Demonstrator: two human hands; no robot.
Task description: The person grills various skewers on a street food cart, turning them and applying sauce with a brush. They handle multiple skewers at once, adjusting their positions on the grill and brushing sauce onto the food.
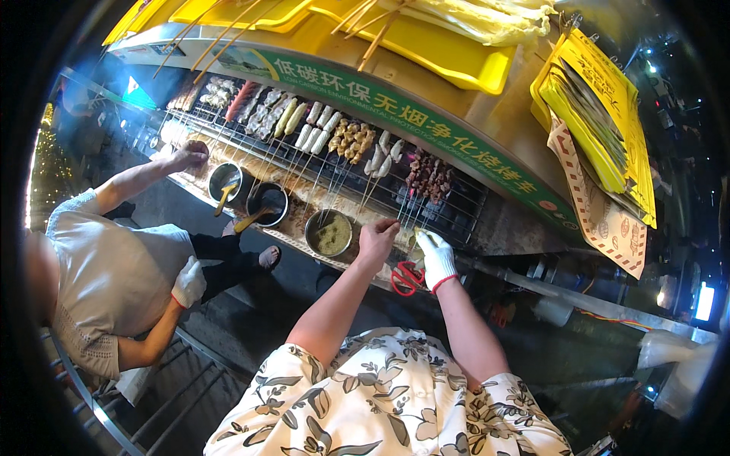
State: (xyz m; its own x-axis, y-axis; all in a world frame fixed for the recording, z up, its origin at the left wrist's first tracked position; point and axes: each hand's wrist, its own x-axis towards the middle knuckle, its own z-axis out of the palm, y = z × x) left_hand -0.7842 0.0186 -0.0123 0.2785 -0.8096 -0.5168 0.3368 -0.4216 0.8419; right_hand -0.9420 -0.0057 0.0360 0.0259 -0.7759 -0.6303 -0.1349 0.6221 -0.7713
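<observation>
My bare left hand (378,238) is at the front of the barbecue grill, its fingertips bent together beside the handle ends of the dark meat skewers (429,175); whether it grips one is unclear. Close to its right, my right hand (436,253) wears a white knitted glove with a red cuff, fingers at the ends of the same skewers; its hold cannot be made out. Red-handled scissors (407,278) lie between my wrists. A metal pot of greenish-brown seasoning (331,233) stands left of my left hand. Pale skewers (383,155) and browned meat skewers (351,140) lie on the grate.
At the left, a co-worker (122,273) reaches one bare hand over the grill's edge. Two dark pots (267,204) with brushes stand on the front ledge. Yellow trays (445,57) sit above the green-bannered hood, and yellow bags (599,114) hang at right.
</observation>
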